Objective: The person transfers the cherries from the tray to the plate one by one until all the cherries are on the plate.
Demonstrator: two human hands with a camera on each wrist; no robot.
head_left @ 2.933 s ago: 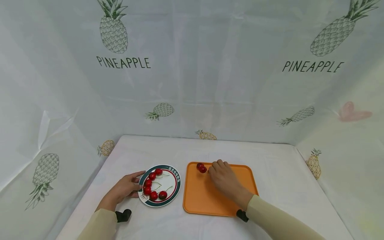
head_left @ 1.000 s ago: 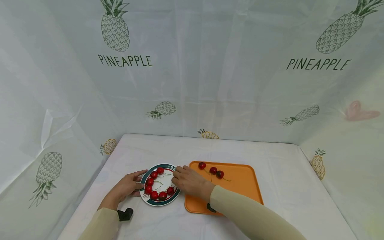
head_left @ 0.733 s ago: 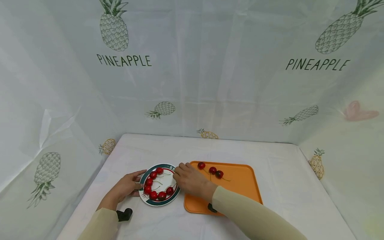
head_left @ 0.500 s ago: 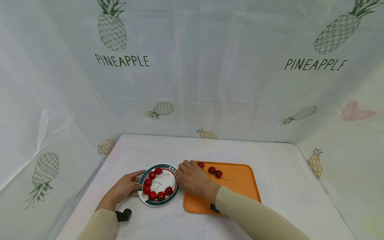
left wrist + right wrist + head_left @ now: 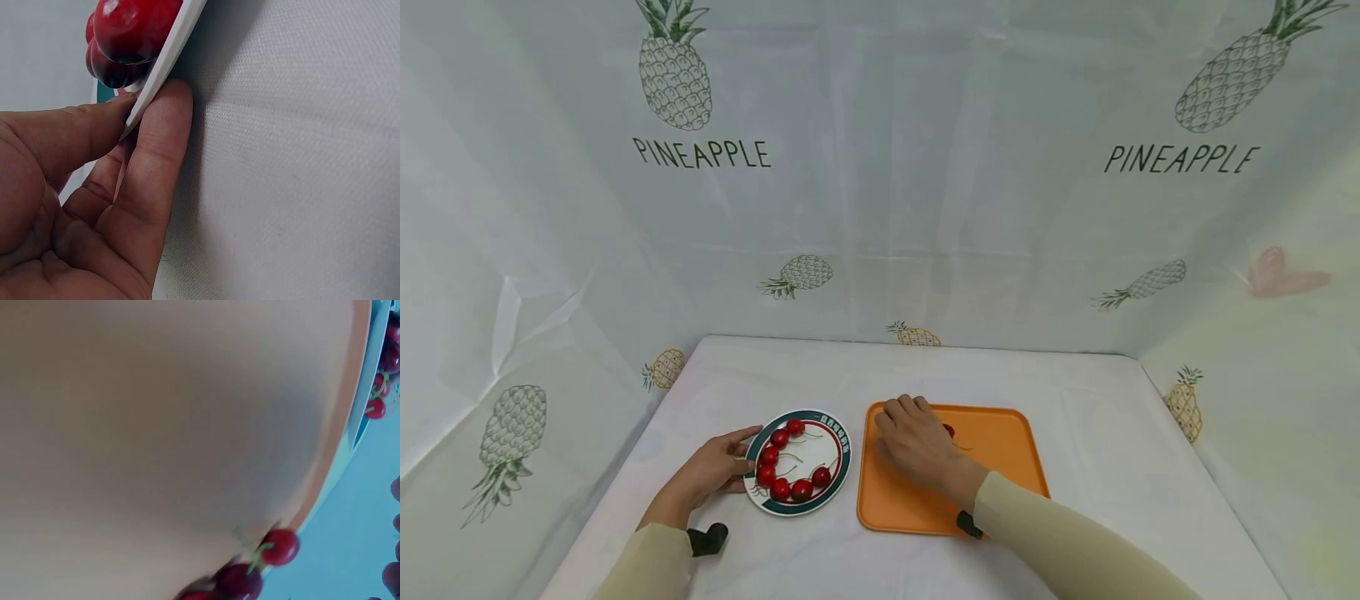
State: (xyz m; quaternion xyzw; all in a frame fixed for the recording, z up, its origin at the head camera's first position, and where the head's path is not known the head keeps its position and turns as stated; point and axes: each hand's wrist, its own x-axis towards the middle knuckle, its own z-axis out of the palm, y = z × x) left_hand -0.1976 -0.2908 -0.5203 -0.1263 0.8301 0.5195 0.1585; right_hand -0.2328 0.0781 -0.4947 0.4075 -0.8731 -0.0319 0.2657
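My left hand (image 5: 711, 467) pinches the left rim of a white plate with a green border (image 5: 812, 458), thumb on top and fingers underneath. In the left wrist view the plate's edge (image 5: 169, 59) slants upward between thumb and finger. Several red cherries (image 5: 770, 456) with stems lie in a curve along the plate's left and lower sides. My right hand (image 5: 921, 446) is over the orange tray's upper left, nothing visible in its fingers. One cherry (image 5: 950, 431) peeks out past it. The right wrist view has more cherries (image 5: 280, 547) near the tray's edge and fingertips (image 5: 392, 577) apart from them.
The orange tray (image 5: 895, 512) lies just right of the plate, with a narrow strip of white tablecloth (image 5: 853, 554) between. Behind the table hangs a white curtain (image 5: 925, 208) with pineapple prints. A black strap piece (image 5: 707, 540) hangs at the left wrist.
One more cherry lies at the plate's lower right than at first. My right hand has gone from the plate rightward over the tray, covering cherries there. My left hand stays put.
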